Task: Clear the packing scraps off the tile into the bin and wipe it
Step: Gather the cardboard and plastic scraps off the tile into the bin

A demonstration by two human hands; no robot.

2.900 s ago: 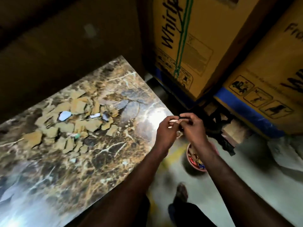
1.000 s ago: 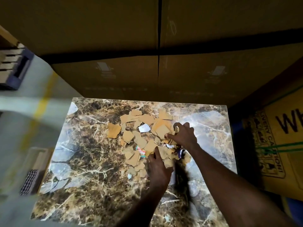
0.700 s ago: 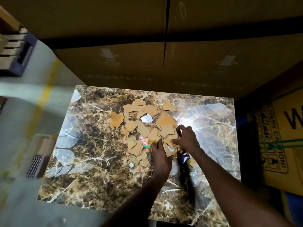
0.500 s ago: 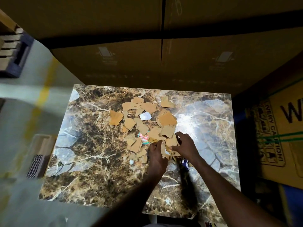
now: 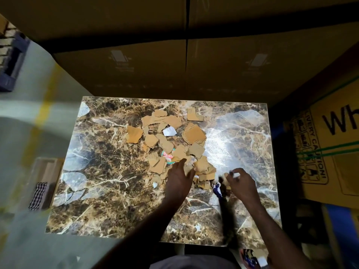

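Scraps [image 5: 171, 136] lie ahead of the flat, spread left hand [image 5: 178, 181]; right hand [image 5: 240, 183] pinches some pieces.

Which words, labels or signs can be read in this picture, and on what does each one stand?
"Wh": large black letters, cut off by the frame, on the yellow cardboard carton at right.
"VERY CAUTION!": vertical print above handling pictograms on the same carton.
Red lettering on the small round red-and-white sticker among the scraps: too blurred to read.
Pale labels on the dark brown boxes behind: unreadable.

scraps [image 5: 171, 140] on tile [image 5: 108, 191], boxes [image 5: 155, 74] behind
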